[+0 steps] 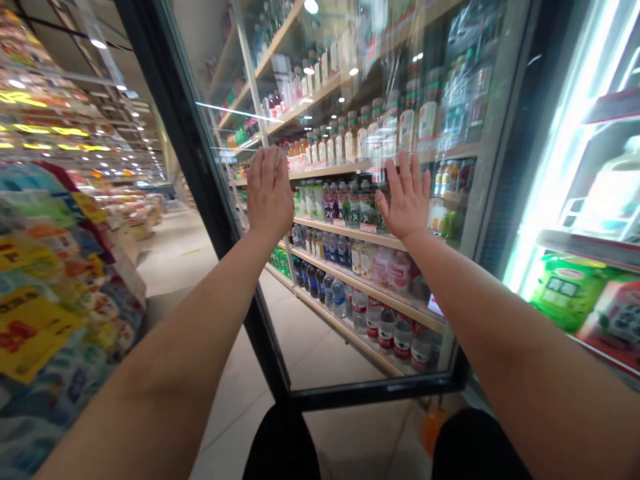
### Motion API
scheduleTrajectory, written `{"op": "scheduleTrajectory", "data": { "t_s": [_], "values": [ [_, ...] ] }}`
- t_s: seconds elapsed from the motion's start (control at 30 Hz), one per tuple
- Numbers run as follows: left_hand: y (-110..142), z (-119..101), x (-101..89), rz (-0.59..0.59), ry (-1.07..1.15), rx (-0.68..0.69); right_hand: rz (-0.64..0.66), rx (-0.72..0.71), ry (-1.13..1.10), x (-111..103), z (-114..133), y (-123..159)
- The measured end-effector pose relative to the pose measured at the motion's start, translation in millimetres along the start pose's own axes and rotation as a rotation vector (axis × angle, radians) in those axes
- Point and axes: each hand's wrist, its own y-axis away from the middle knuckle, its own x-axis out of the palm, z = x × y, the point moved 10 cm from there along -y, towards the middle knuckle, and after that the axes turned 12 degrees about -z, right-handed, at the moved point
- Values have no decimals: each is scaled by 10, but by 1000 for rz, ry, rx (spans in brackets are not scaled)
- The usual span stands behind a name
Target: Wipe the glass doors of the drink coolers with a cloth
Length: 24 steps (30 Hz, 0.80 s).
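Door [330, 200] stood open, the lit cooler [590, 243] along its right side. Both hands were raised flat toward it, seemingly touching: the left hand [271, 191] nearer the door's left edge, its grip straight with fingers close together; the right hand [409, 199] nearer the door's right edge, its grip spread wide. Bottles [350, 139] showed in rows across the door, a blurred display [53, 220] stood left of the door, and dark-clad legs [281, 445] were below it
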Motion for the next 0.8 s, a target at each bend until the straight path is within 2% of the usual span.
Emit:
{"op": "scheduleTrajectory", "data": {
  "t_s": [0.1,0.17,0.23,0.3,0.37,0.4,0.47,0.53,0.6,0.7,0.8],
  "values": [
    [-402,-139,261,-6,38,-11,-3,-5,-11,5,-9,14],
    [-484,-413,483,25,98,14,-11,-10,-9,3,-24,20],
    [-390,-806,687,89,131,103,-19,-16,1,-1,-40,20],
    [-234,-1162,794,135,166,202,-21,-20,22,0,-51,17],
    [-148,-1337,810,170,186,277,-14,-24,47,6,-53,13],
    [-158,-1330,794,185,189,293,-9,-24,56,10,-52,11],
    [-284,-1126,708,184,175,265,1,-21,61,16,-49,10],
    [-445,-763,573,141,145,170,6,-18,56,18,-45,10],
    [-479,-393,429,82,120,54,6,-15,44,13,-42,9],
    [-143,-6,249,6,74,-125,20,8,20,12,-54,6],
    [355,78,156,17,65,-206,44,44,-22,24,-77,3]
  ]
}}
